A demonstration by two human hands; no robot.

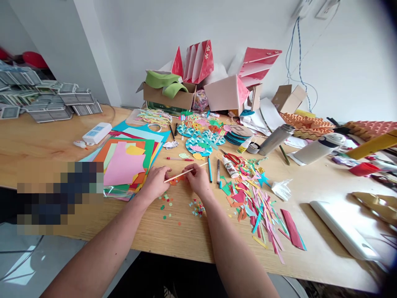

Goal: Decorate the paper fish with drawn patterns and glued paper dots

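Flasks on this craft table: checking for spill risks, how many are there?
2: a stainless-steel flask lying beyond the paper scraps, and a white flask with a dark cap to its right. More may be hidden in the clutter.

The bare wood of the table [173, 238] gives us room below our left hand [155, 182] and right hand [197, 180]; the coloured paper stack [124, 163] blocks leftward, the paper scrap heap [254, 207] rightward.

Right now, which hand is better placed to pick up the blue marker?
Probably your right hand: it sits right beside the blue marker, while your left hand is farther away, across the thin wooden stick both hands hold.
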